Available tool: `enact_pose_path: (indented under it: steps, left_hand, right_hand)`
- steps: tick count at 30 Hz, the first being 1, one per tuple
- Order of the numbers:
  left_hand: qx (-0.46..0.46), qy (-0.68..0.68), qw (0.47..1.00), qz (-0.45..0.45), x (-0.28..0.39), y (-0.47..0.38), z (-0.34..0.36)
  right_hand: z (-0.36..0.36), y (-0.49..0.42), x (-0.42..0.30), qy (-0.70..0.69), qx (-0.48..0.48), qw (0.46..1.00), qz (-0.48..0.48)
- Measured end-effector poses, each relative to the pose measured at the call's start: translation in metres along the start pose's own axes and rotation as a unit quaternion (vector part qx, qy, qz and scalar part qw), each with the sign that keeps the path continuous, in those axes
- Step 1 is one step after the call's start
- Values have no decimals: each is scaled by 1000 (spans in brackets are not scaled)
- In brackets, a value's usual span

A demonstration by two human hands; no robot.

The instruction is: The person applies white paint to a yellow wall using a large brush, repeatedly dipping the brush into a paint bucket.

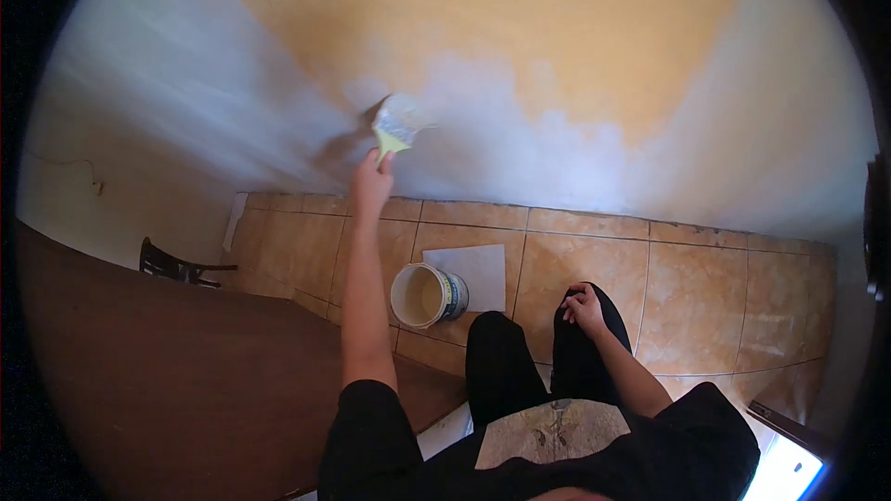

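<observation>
My left hand (372, 184) grips the handle of a wide paintbrush (395, 126), its pale bristles against or close to the wall (487, 111). White paint covers the wall's lower part, while orange-yellow paint shows above with a ragged edge between them. Below the brush, a plastic paint bucket (456, 296) stands on the tiled floor, its mouth towards me and whitish inside. Part of a white sheet (484, 271) lies beneath or behind the bucket. On my knee rests my right hand (583, 309), holding nothing, its fingers loosely curled.
A large brown wooden surface (209, 376) fills the lower left. Beyond it, part of a dark chair (182, 268) shows near the side wall. A thin wire (90, 170) hangs on that wall. Bright light enters at the lower right, beside a dark frame (786, 426).
</observation>
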State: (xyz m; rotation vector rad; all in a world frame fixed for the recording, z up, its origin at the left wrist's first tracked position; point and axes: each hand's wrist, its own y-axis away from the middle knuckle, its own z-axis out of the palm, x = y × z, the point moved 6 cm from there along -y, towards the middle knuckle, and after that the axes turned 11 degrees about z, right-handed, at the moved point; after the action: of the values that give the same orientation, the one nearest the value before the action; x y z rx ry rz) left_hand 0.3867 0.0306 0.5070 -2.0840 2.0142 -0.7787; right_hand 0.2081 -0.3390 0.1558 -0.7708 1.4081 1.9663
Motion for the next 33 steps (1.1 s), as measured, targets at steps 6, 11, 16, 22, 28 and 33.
enact_pose_path:
  steps: [6,11,16,22,28,33]
  left_hand:
    - [-29,-58,975,-212,-98,18,-30]
    - [-58,-131,980,-137,-43,2,-18]
    - [-65,-90,993,-43,74,24,17]
    - [-83,93,977,171,189,59,24]
    - [-127,103,978,128,159,60,65]
    - [-67,2,996,58,40,35,77]
  right_hand:
    - [0,-2,1,14,9,1000,-3]
    - [3,-7,4,8,-8,1000,-1]
    - [3,-8,6,11,-7,1000,2]
    - [-1,-9,1,24,-11,1000,0]
    - [0,-2,4,3,-4,1000,14]
    - [1,-7,1,-11,-7,1000,15]
